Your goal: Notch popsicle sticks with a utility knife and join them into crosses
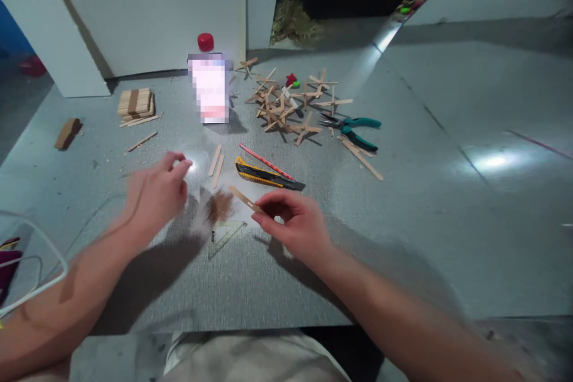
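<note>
My right hand (293,221) pinches a flat wooden craft stick (242,197) by one end, just above the grey floor. My left hand (156,191) hovers to the left with its fingers loosely curled and nothing visible in it. Between the hands lie a clear set square (226,236) and a brown smudge of dust (219,206). A yellow and black utility knife (266,174) and a red pencil (264,160) lie just beyond my right hand. Two loose sticks (216,164) lie beside them.
A pile of glued stick crosses (286,104) and teal-handled pliers (353,129) lie farther back. A stack of sticks (135,102) sits at back left, a blurred white container (209,88) in the middle, a red cap (205,42) by the white wall. White cable (40,280) at left.
</note>
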`<control>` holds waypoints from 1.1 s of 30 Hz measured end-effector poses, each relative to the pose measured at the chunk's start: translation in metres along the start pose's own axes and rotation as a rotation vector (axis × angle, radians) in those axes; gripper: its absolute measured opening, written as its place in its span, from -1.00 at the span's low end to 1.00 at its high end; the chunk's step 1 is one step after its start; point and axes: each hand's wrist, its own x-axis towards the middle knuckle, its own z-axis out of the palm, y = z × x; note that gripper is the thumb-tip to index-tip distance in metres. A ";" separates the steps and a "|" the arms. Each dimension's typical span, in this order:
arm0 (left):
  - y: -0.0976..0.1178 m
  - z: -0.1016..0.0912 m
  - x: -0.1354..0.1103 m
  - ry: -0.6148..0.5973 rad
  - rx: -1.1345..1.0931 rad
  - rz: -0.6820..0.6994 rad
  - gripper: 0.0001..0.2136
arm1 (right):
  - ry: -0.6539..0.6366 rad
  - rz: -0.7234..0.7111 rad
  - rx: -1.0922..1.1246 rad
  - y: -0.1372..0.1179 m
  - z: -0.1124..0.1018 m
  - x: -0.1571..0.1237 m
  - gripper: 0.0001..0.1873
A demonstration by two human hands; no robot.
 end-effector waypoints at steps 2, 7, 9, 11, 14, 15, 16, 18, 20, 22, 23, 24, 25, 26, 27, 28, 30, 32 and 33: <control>0.017 0.012 -0.013 -0.039 -0.059 0.006 -0.84 | -0.008 0.001 -0.001 0.000 0.000 0.000 -0.86; 0.036 0.045 -0.031 -0.207 -0.428 0.018 -0.66 | -0.058 0.042 0.039 0.001 0.000 0.001 -0.83; 0.035 0.056 -0.032 -0.185 -0.560 -0.027 -0.75 | -0.098 0.079 0.088 0.003 0.000 0.003 -0.81; 0.032 0.063 -0.032 -0.162 -0.654 -0.070 -0.76 | -0.160 0.130 0.162 0.005 -0.001 0.005 -0.77; 0.031 0.066 -0.031 -0.153 -0.740 -0.118 -0.77 | -0.249 0.229 0.289 0.008 0.000 0.008 -0.72; 0.031 0.067 -0.031 -0.151 -0.757 -0.131 -0.77 | -0.265 0.261 0.329 0.009 0.001 0.009 -0.71; 0.031 0.067 -0.031 -0.148 -0.770 -0.142 -0.77 | -0.275 0.290 0.365 0.010 0.002 0.009 -0.70; 0.031 0.067 -0.031 -0.141 -0.787 -0.162 -0.77 | -0.281 0.336 0.424 0.012 0.004 0.008 -0.69; 0.030 0.068 -0.032 -0.137 -0.794 -0.178 -0.77 | -0.276 0.369 0.458 0.013 0.005 0.007 -0.71; 0.029 0.070 -0.034 -0.134 -0.795 -0.193 -0.79 | -0.265 0.390 0.468 0.014 0.005 0.007 -0.75; 0.028 0.071 -0.034 -0.133 -0.796 -0.200 -0.80 | -0.259 0.394 0.466 0.014 0.005 0.007 -0.76; 0.028 0.072 -0.034 -0.134 -0.797 -0.205 -0.81 | -0.254 0.392 0.459 0.015 0.004 0.007 -0.77; 0.027 0.073 -0.034 -0.137 -0.799 -0.210 -0.81 | -0.250 0.387 0.446 0.015 0.004 0.008 -0.77; 0.026 0.074 -0.034 -0.143 -0.799 -0.214 -0.82 | -0.246 0.378 0.427 0.016 0.003 0.009 -0.77; 0.025 0.075 -0.033 -0.153 -0.799 -0.216 -0.82 | -0.245 0.366 0.401 0.016 0.003 0.010 -0.77; 0.024 0.076 -0.033 -0.164 -0.797 -0.217 -0.83 | -0.246 0.352 0.371 0.017 0.003 0.010 -0.77; 0.023 0.078 -0.032 -0.190 -0.782 -0.216 -0.83 | -0.258 0.320 0.302 0.018 0.002 0.012 -0.78; 0.021 0.080 -0.031 -0.206 -0.746 -0.211 -0.84 | -0.278 0.286 0.226 0.018 0.000 0.014 -0.80; 0.020 0.081 -0.032 -0.210 -0.722 -0.206 -0.85 | -0.290 0.269 0.183 0.017 0.000 0.014 -0.81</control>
